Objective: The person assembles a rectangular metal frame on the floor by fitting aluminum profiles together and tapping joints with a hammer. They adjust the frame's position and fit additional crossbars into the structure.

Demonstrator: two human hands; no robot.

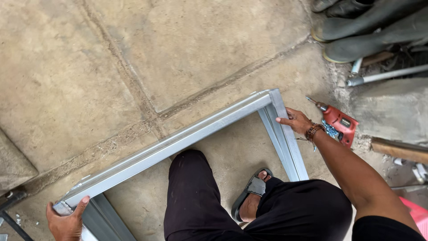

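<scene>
Left hand [67,221]: closed round lower-left corner of metal frame [174,145], thumb up on the long rail.
Dark bar [11,209]: just left of left hand, on floor; what it is, can't tell.
Metal frame: grey channel sections, flat on concrete floor [89,67], running from left hand up-right to right hand; side rails turn back toward the person.
Knee & sandalled foot [252,196]: btwn hands, inside the frame, black trousers.
Right hand [296,121]: fingers spread, pressing flat on upper-right rail nr corner; not gripping. Bead bracelet at wrist.
Red drill [339,122]: just right of right hand, on floor, bit pointing up-left.
Rubber boots [365,27]: well above right hand.
Pipes [383,75]: below boots, well apart from the hand.
</scene>
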